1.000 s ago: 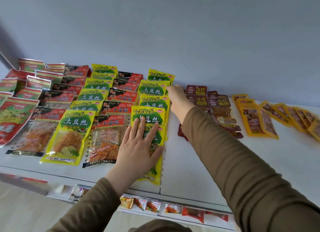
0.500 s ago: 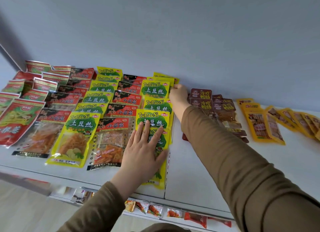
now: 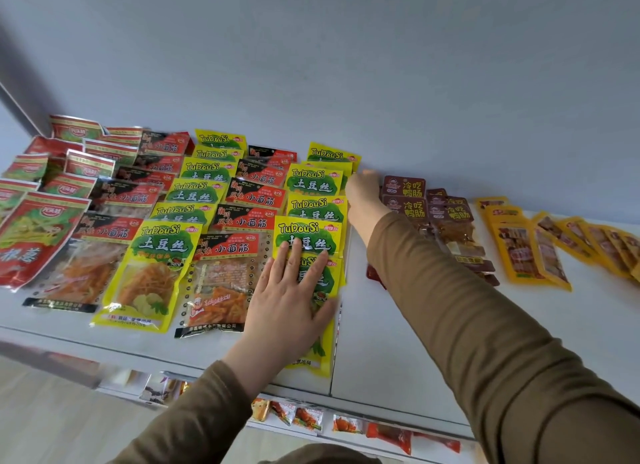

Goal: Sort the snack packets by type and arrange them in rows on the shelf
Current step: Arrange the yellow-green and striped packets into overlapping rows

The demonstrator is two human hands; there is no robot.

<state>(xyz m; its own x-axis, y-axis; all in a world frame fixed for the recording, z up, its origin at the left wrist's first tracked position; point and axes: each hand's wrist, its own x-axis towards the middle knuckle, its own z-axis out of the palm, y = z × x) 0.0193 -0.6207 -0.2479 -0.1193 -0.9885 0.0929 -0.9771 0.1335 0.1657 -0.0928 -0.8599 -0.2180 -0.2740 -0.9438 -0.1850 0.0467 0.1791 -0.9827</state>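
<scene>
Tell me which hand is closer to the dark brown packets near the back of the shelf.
Right. The right hand reaches to the back beside the dark brown packets, while the left hand lies flat on the front yellow packet, nearer the shelf's front edge.

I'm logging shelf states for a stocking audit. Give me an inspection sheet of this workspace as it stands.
Surface: white shelf, two panels meeting at a seam.
Job's things: yellow TuDouSi packets in overlapping rows, alternating with red-black packets; red-green packets far left; brown packets and orange-yellow packets to the right.
Clutter: nothing seen.
Grippers: left hand flat, fingers straight, pressing the front yellow row; right hand at the rear of that row, its fingers blurred.
Cables: nothing seen.
Surroundings: grey wall; small packets on a lower shelf.
</scene>
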